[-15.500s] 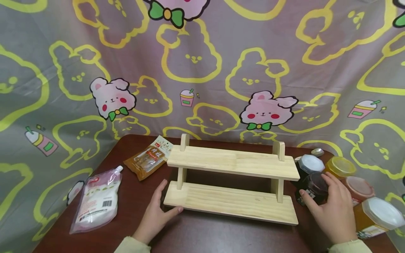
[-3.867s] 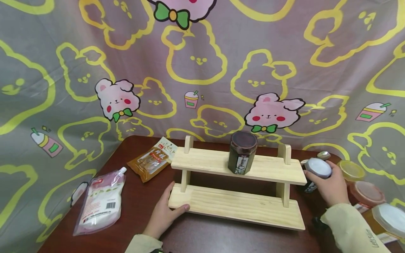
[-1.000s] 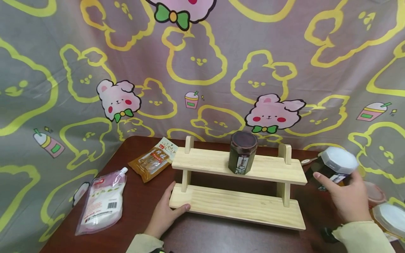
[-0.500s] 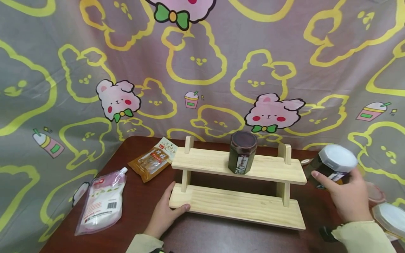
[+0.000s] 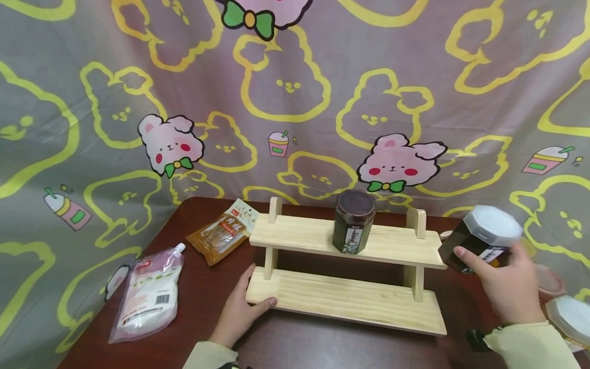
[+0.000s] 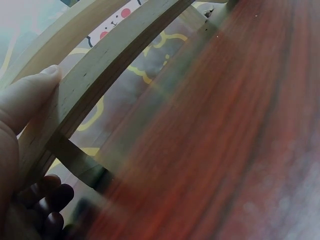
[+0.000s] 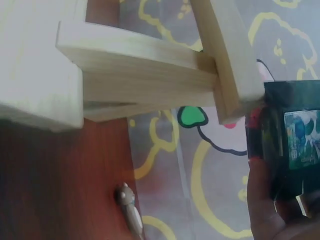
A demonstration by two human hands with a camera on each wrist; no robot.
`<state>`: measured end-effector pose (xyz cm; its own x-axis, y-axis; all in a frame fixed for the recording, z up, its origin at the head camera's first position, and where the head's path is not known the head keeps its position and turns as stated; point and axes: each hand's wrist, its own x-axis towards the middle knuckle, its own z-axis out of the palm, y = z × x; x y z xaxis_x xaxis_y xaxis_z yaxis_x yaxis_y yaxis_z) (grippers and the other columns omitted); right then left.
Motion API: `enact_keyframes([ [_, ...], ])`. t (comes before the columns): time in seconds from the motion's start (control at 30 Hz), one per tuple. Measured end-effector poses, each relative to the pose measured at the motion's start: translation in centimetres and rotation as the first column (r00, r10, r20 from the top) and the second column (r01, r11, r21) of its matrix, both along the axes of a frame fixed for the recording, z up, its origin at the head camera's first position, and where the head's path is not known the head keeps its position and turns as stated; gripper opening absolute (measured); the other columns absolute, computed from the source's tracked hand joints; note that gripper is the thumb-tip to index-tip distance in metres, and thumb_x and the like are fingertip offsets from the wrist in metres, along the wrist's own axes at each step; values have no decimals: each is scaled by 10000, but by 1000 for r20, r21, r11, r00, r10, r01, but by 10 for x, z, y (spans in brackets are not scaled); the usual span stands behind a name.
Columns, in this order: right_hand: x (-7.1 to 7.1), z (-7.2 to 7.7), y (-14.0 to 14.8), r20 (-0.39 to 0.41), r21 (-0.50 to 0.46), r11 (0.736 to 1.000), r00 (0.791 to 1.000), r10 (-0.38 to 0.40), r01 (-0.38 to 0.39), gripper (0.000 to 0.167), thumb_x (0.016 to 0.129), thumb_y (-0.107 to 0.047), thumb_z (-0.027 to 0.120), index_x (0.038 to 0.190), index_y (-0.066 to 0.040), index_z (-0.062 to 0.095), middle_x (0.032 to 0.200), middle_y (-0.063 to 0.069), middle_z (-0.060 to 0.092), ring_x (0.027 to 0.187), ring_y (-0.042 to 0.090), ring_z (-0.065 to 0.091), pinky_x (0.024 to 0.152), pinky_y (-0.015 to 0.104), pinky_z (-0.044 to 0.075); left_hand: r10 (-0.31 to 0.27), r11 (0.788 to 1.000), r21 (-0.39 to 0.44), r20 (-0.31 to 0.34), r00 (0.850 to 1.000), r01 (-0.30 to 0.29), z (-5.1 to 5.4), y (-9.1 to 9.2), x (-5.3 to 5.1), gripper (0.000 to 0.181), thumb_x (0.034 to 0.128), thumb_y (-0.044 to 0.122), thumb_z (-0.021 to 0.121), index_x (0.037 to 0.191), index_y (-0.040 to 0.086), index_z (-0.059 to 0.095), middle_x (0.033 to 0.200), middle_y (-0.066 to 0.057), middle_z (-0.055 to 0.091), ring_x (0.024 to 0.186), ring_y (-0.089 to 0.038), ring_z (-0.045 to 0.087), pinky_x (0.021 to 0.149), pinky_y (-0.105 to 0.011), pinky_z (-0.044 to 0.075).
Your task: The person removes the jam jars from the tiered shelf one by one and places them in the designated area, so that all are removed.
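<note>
A two-tier wooden shelf (image 5: 341, 294) stands mid-table. My left hand (image 5: 239, 312) grips the left end of its lower board, thumb on top; in the left wrist view, curled fingers (image 6: 55, 197) show underneath. My right hand (image 5: 511, 287) holds a dark jar (image 5: 493, 225) with a white octagonal lid, tilted and raised beside the upper board's right end. In the right wrist view the held jar (image 7: 277, 140) shows a green label and appears close to the board's end. Upright on the upper board, right of its middle, is a dark jar with a purple-brown lid (image 5: 354, 220).
Back left lies a brown packet (image 5: 221, 236), and nearer me a spouted white pouch (image 5: 149, 294). Jars with a reddish lid (image 5: 548, 282) and a white lid (image 5: 571, 318) stand at right. A whitish handle (image 7: 131, 212) lies behind. A patterned curtain (image 5: 295, 138) hangs behind the table.
The purple-lidded jar has gone from the right of the table onto the upper board. The white-lidded jar has been lifted and has lately shifted slightly left and up. My left hand stays put.
</note>
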<state>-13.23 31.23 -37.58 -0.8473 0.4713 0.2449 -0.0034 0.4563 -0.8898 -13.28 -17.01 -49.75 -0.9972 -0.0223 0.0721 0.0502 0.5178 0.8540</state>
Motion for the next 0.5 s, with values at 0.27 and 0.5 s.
enact_keyframes([
  [0.27, -1, -5, -11, -38, 40, 999, 999, -18, 20, 707, 833, -171, 837, 1441, -228, 482, 1180, -120, 554, 1055, -15, 510, 809, 52, 363, 6, 1000, -4, 0, 1000, -6, 1, 0, 1, 1044, 749, 462, 874, 1567, 115, 325, 1547, -175, 419, 1391, -373, 414, 1100, -590, 351],
  [0.5, -2, -6, -24, -29, 109, 994, 1000, 3, 0, 752, 832, -226, 844, 1476, -254, 459, 1276, -13, 564, 1107, -53, 490, 854, 79, 342, -4, 1000, 4, -2, 1000, 4, 1, 0, 1, 1022, 763, 446, 870, 1565, 119, 329, 1537, -178, 432, 1386, -369, 423, 1103, -582, 349],
])
